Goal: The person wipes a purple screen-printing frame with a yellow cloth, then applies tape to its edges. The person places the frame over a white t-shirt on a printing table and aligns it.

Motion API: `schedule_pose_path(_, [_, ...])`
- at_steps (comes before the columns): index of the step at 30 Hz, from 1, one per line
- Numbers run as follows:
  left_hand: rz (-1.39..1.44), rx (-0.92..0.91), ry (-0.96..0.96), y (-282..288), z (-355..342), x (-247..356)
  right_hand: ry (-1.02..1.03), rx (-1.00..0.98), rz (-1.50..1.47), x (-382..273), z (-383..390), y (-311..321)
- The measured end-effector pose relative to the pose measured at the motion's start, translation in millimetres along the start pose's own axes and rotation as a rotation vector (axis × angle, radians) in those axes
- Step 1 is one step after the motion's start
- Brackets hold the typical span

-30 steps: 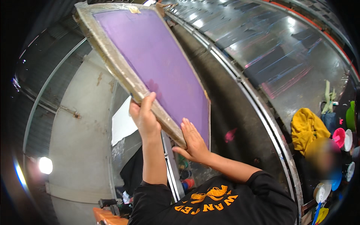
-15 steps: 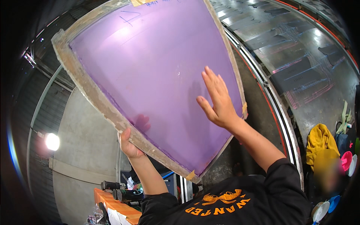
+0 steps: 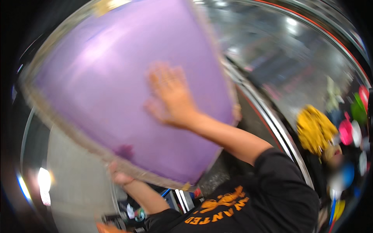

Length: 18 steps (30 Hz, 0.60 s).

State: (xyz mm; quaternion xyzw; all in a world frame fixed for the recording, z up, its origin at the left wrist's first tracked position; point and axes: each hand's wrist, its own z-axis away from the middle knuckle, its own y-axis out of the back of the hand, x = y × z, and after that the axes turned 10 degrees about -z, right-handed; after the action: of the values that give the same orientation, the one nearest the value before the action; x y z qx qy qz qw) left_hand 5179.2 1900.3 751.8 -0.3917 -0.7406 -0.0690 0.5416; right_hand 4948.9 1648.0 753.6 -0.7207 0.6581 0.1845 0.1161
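A large screen-printing frame (image 3: 77, 136) with taut purple mesh (image 3: 116, 73) fills the upper left and middle, held up at a tilt. My left hand (image 3: 119, 174) is closed round its lower left border, and a dark pink patch shows on the mesh just above that hand. Over the middle of the mesh, my right hand (image 3: 171, 97) is flat with fingers stretched out; it is smeared by motion, and whether the palm touches the mesh I cannot tell. Yellowish tape (image 3: 103, 7) sticks to the top border.
To the right runs a long metal rail (image 3: 285, 145) beside a shiny table (image 3: 252, 42) with dark flat pieces. Yellow cloth (image 3: 316, 128) and a pink round container (image 3: 345, 132) lie at the far right. A bright lamp (image 3: 44, 184) glows at lower left.
The frame has shifted left in view with my left hand still on its border. My right hand has moved left, from the mesh's right side to its middle. The whole view has turned somewhat.
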Motion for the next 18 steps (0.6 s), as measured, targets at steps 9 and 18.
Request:
schedule_pose_path(9, [-0.114,-0.356,0.234,-13,-38,3,0.0,0.188,-0.278,69,69,102])
schedule_pose_path(18, [-0.139,-0.438,0.275,-34,-59,-16,-1.081,0.169,-0.122,133,253,158])
